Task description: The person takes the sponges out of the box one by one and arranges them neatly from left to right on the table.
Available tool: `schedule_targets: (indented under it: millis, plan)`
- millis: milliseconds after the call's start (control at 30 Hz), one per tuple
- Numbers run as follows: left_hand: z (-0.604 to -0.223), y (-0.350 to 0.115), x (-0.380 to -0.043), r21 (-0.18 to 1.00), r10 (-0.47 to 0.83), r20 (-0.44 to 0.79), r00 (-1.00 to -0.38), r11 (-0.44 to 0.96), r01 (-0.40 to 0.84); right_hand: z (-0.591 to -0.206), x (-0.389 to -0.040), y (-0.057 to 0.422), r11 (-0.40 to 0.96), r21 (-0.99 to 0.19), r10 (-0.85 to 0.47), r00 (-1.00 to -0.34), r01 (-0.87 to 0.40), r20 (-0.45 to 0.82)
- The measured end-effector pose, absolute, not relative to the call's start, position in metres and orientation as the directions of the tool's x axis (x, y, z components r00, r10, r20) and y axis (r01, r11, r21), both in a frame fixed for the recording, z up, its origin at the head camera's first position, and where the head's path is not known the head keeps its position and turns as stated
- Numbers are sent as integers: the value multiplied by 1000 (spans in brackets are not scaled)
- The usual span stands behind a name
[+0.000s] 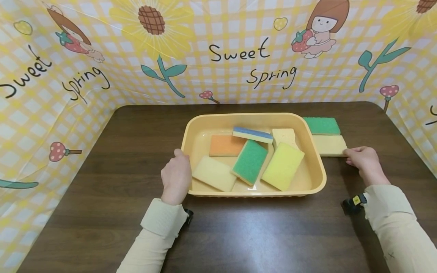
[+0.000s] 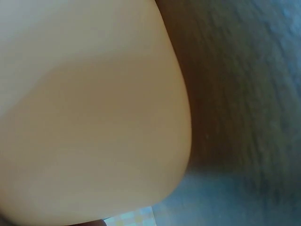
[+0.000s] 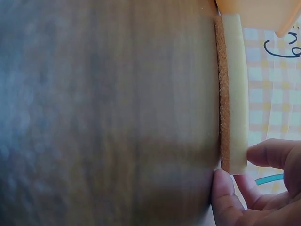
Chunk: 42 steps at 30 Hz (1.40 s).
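With my right hand (image 1: 366, 161) I pinch the right end of a pale cream, rectangular sponge with an orange-brown scouring layer (image 1: 329, 146), thumb on one side and fingertips on the other. It lies cream side up on the dark wood-grain table (image 1: 256, 235), just right of a light orange, rounded rectangular plastic tray (image 1: 246, 194), in front of a flat green rectangular sponge (image 1: 322, 126). My left hand (image 1: 176, 176) grips the tray's left rim near its front corner, though its fingertips are hidden. Inside the tray, a thin blue-and-white sponge (image 1: 252, 134) sits behind a green-topped sponge (image 1: 250, 161), between an orange rectangular sponge (image 1: 222, 146) and a cream sponge at the back right (image 1: 283, 136)
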<state>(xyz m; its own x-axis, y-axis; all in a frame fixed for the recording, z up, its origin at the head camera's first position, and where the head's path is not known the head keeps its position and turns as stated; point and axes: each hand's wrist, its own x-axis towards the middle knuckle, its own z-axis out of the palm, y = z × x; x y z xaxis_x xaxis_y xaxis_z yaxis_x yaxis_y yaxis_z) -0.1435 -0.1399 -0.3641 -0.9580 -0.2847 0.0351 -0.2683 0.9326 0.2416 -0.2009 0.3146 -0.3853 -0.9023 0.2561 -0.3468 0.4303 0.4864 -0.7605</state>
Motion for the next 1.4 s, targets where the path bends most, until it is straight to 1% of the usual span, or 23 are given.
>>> schedule_targets:
  millis: [200, 367, 633, 867, 1033, 1233, 1400]
  plan:
    - [-365, -140, -142, 246, -280, 54, -959, 934, -259, -385, -201, 314, 519, -725, 264, -892, 453, -368]
    - [-365, -140, -143, 240, -286, 59, -956, 934, -265, -384, -200, 313, 527, -719, 265, -891, 453, -368]
    - [-365, -139, -144, 242, -288, 61, -956, 933, -266, -383, -200, 314, 519, -711, 278, -880, 475, -386]
    - [-365, -139, -143, 238, -283, 89, -955, 937, -255, -384, -200, 314, 509, -712, 286, -875, 483, -390]
    - [-364, -139, -144, 248, -285, 68, -956, 933, -261, -383, -199, 313, 525, -699, 283, -874, 486, -395]
    - [-364, -140, -145, 252, -289, 41, -956, 929, -270, -376, -196, 311, 567, -691, 251, -893, 448, -373]
    - [-364, -140, -144, 252, -285, 56, -957, 931, -263, -362, -195, 303, 606, -694, 236, -921, 389, -309]
